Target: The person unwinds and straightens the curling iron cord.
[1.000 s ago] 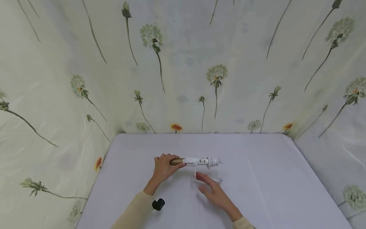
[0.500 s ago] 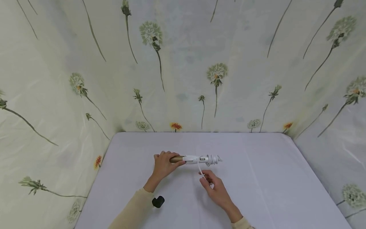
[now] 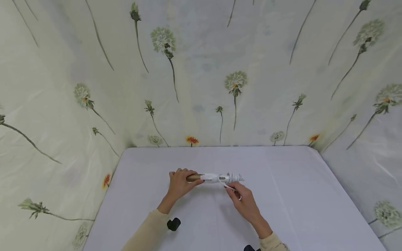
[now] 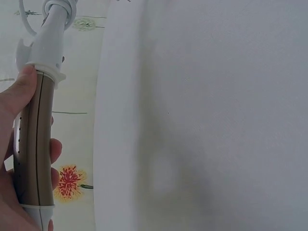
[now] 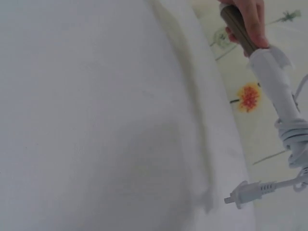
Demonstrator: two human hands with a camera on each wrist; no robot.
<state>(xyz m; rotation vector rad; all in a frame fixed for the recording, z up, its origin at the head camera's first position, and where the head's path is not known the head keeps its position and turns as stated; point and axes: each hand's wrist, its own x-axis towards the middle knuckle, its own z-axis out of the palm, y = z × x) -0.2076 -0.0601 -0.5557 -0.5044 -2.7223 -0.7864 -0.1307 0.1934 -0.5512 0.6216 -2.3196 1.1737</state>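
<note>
A white hair curling iron (image 3: 211, 177) with a gold-brown barrel (image 4: 36, 139) is held level above the table. My left hand (image 3: 182, 182) grips the barrel, thumb on one side and fingers wrapped round the other. Several turns of white cord (image 5: 293, 135) are wound round the handle's far end. My right hand (image 3: 245, 201), just below the coils in the head view, pinches a loose stretch of the cord (image 3: 227, 185). The two-pin plug (image 5: 248, 193) hangs out to the side in the right wrist view. In that view the right hand itself does not show.
A white cloth covers the table (image 3: 301, 181). Curtains printed with dandelions (image 3: 201, 69) stand behind it and along both sides. A black wrist camera (image 3: 173, 224) sits at the left sleeve, and part of another (image 3: 249, 248) shows by the right sleeve.
The right hand has moved right and closer to the coils, and its fingers have gone from loosely spread to pinching the cord. The left hand and curling iron have hardly moved.
</note>
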